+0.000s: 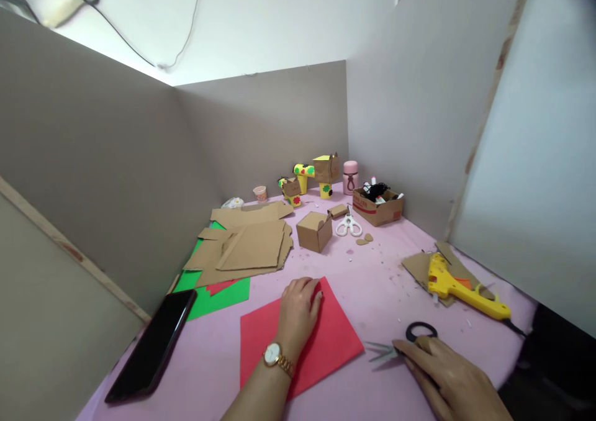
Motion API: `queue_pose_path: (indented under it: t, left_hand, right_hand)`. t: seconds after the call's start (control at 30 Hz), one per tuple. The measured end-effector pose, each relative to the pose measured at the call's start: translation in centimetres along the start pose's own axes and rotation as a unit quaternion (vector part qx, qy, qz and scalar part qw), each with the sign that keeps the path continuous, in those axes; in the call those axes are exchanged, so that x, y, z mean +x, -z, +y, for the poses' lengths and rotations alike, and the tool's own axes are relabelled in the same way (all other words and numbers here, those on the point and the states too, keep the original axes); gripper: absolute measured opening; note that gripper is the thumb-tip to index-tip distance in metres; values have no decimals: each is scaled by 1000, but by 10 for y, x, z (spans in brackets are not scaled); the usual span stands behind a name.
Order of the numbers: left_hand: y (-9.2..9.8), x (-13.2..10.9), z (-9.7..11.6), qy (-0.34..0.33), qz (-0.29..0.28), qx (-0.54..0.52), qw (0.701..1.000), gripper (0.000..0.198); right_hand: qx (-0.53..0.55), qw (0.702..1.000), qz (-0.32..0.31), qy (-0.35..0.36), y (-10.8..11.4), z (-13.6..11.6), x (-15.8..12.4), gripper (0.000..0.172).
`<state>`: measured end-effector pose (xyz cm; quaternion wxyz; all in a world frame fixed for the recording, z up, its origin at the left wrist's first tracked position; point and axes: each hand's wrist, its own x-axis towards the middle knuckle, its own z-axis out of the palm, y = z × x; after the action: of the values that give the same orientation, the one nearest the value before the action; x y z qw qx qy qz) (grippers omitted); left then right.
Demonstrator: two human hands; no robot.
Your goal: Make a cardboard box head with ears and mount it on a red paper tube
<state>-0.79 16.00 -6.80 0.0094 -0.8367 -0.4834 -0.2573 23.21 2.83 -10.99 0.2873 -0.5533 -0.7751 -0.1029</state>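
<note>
Our right hand (pixel 454 374) is closed around the black-handled scissors (pixel 392 355), whose blades stand apart, with the tips just beside the right corner of the red sheet (pixel 328 346) (whether they touch it, we cannot tell). Our left hand (pixel 300 303) lies upon this sheet, the fingers rather close together and slightly bent, and we wear a watch (pixel 272 354) on this wrist. The sheet lies before us on the pink counter (pixel 335 272). Farther to the left we have the phone (pixel 153 346) and the cardboard pieces (pixel 251 253) over green sheets (pixel 228 300); to the right, the yellow glue gun (pixel 460 292). Beyond our hands stands a small cardboard box (pixel 310 235), near the white scissors (pixel 349 225).
</note>
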Motion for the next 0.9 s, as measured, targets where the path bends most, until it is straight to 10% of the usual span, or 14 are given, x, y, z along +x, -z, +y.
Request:
queue_pose_path:
  t: [0.4,0.67,0.9]
  left_hand:
    - [1,0,0,-23,-3,-17,1000,25]
    - [16,-6,29,-193,-111,-73,972,17]
    - [13,-8,29,-208,-106,-102,967,23]
  right_hand:
    - [-7,1000,7,18,6,-8,8,39]
    - [5,999,-49,5,-2,-1,1,33]
    - [16,998,-62,-10,-6,1,-2,33]
